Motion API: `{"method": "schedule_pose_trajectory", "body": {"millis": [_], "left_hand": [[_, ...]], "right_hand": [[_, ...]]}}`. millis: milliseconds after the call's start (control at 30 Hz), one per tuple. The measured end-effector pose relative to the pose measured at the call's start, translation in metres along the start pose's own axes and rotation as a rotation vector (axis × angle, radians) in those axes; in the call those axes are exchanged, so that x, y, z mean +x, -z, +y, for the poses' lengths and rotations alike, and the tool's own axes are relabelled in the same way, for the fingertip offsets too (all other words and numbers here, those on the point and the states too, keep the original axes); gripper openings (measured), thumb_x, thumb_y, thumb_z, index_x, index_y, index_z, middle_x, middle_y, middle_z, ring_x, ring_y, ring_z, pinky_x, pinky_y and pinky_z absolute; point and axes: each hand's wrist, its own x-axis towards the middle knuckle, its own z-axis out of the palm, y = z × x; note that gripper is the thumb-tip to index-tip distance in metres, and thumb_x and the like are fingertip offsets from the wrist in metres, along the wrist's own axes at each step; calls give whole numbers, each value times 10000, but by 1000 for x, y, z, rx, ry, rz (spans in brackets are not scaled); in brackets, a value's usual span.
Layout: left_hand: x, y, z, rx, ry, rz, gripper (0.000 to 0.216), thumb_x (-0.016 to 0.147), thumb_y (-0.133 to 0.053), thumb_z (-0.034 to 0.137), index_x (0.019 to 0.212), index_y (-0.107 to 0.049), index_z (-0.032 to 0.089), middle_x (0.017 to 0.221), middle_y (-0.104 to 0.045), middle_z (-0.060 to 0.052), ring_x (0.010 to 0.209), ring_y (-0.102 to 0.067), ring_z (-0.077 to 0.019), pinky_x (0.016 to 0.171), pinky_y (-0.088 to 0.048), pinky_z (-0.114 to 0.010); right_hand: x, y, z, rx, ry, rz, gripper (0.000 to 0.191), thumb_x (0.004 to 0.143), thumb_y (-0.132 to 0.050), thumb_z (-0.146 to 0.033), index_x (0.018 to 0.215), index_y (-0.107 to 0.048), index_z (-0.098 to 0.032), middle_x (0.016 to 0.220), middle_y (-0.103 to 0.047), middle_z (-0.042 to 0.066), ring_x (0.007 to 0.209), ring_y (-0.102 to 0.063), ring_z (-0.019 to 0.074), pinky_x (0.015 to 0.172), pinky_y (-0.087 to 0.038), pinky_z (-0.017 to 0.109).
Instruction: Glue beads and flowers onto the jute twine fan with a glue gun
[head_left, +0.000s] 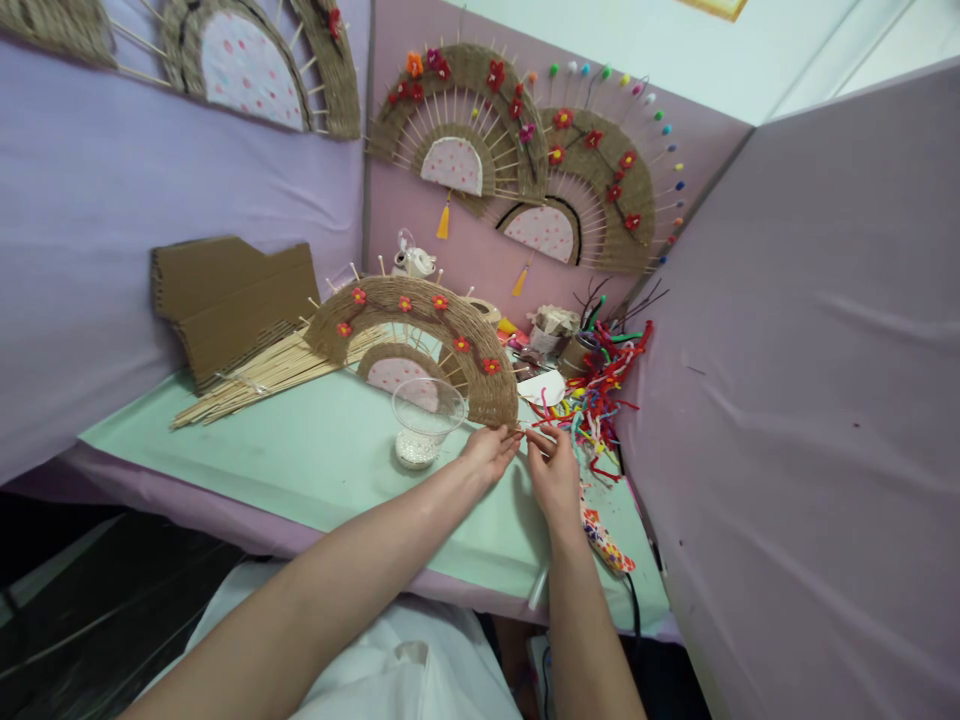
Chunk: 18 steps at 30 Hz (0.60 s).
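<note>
A half-round craft fan (pixel 450 315), wound with brown twine and dotted with red flowers, stands tilted on the table. Cotton-tipped sticks poke out along its top edge. At its lower right end my left hand (pixel 491 452) grips the fan's edge, palm partly turned up. My right hand (pixel 553 470) is closed in a pinch just beside that corner; what lies between the fingertips is too small to make out. A clear plastic cup (pixel 427 408) with white beads or glitter in its bottom stands left of my left hand, in front of the fan's dotted centre.
Bamboo sticks (pixel 255 380) and folded cardboard (pixel 232 295) lie at the left. Tangled pipe cleaners (pixel 600 395) cover the right side, near a glue gun with a patterned body (pixel 606 545). Finished fans (pixel 465 110) hang on the back wall. A purple partition (pixel 795 380) bounds the right.
</note>
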Motion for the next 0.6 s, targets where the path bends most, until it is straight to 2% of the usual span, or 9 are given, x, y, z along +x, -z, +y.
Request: {"method": "schedule_pose_trajectory", "body": {"millis": [600], "left_hand": [[0,0,0,12,4,7,142,891,-434,39,868,-552,115,721,-634,-65,654,-638,-108,630,-508,-194]], "right_hand": [[0,-1,0,5,2,-1,295,802,-532,-296,1078,-479,-206,1029,-696,127,984,-656,247,826,-489,410]]}}
